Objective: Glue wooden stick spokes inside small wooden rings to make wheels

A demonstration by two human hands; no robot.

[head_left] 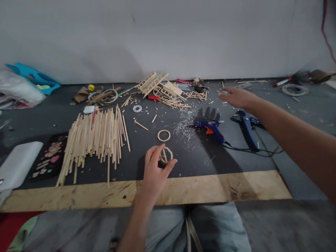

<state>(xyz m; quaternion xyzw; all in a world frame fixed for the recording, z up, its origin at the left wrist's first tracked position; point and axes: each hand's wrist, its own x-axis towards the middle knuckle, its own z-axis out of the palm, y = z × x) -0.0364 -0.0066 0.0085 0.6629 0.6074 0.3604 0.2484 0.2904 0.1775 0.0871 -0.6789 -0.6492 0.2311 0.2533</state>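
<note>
My left hand (157,166) grips a small wooden ring (169,153) with a stick across it, near the table's front edge. Just beyond lies a second wooden ring (163,135), flat on the dark table. My right hand (235,97) reaches out at the back right, above the table, its fingers stretched forward; a small pale thing shows by the fingertips, too small to name. Below that hand lie a blue glue gun (210,127) and a blue-handled tool (248,131).
Many wooden sticks (97,140) lie left of centre, beside a dark patterned case (49,157) and a white box (19,164). Wooden frames (152,84) and scraps sit at the back. A cable (262,151) runs right. A coiled wire (295,90) lies far right.
</note>
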